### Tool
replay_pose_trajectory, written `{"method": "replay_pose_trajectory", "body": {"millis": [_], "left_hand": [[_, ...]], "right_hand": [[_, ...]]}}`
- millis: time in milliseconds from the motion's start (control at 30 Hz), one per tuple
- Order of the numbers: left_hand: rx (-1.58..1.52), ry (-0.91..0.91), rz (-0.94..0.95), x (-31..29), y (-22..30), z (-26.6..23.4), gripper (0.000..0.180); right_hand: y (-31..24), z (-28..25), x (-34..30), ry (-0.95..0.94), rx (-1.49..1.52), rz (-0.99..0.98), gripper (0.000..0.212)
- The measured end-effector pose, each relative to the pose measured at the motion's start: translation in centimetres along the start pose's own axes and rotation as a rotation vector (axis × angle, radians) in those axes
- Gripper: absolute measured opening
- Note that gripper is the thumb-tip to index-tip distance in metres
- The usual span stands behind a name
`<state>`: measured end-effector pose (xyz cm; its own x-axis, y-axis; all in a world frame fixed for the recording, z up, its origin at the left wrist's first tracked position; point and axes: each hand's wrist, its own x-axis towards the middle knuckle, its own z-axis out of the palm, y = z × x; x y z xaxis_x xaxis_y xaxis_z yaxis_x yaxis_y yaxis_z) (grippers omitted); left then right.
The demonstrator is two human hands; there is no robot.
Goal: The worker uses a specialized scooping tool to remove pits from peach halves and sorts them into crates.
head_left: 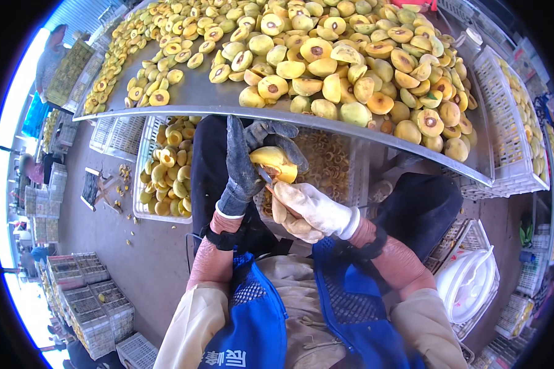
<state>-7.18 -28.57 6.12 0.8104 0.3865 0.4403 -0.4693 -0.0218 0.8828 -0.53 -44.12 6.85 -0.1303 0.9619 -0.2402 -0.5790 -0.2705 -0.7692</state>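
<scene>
My left hand (239,161), in a dark grey work glove, is closed around a halved yellow peach (278,160). Its cut side, with a brown-red middle, faces my right hand. In a pale work glove, my right hand (306,208) grips a small slim hand tool (264,174) whose tip touches the cut middle of the peach. The tool's handle is mostly covered by my fingers, so I cannot tell its exact kind. Both hands are over my lap, just below the near edge of the metal table (221,109). Many halved peaches (314,49) with dark centres are heaped on that table.
A white crate of pitted peach halves (160,215) stands left of my legs. Below my hands, a crate holds brownish scraps (326,161). Stacked crates (511,123) flank the table's right end; a white bucket (468,284) sits at lower right. People stand at far left.
</scene>
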Motion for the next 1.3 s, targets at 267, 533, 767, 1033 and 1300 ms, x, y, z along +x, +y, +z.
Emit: {"method": "replay_pose_trajectory", "body": {"millis": [267, 533, 767, 1033, 1300], "left_hand": [[-0.312, 0.097, -0.094, -1.0, -5.0, -1.2, 0.085], [-0.702, 0.649, -0.384, 0.3, -1.2, 1.0, 0.068], [0.356, 0.45, 0.076, 0.3, -0.6, 0.1, 0.047], [0.366, 0.316, 0.131, 0.7, -1.2, -0.1, 0.036], [0.437, 0.174, 0.251, -0.4, -3.6, -1.6, 0.073]], "right_hand": [[0.7, 0.0, 0.3, -0.075, 0.13, -0.014, 0.052], [0.9, -0.3, 1.1, -0.109, 0.285, -0.099, 0.051], [0.0, 0.1, 1.0, -0.001, 0.247, -0.099, 0.05], [-0.2, 0.4, 1.2, 0.093, 0.229, -0.104, 0.049], [0.4, 0.7, 1.1, 0.096, 0.01, -0.075, 0.051]]}}
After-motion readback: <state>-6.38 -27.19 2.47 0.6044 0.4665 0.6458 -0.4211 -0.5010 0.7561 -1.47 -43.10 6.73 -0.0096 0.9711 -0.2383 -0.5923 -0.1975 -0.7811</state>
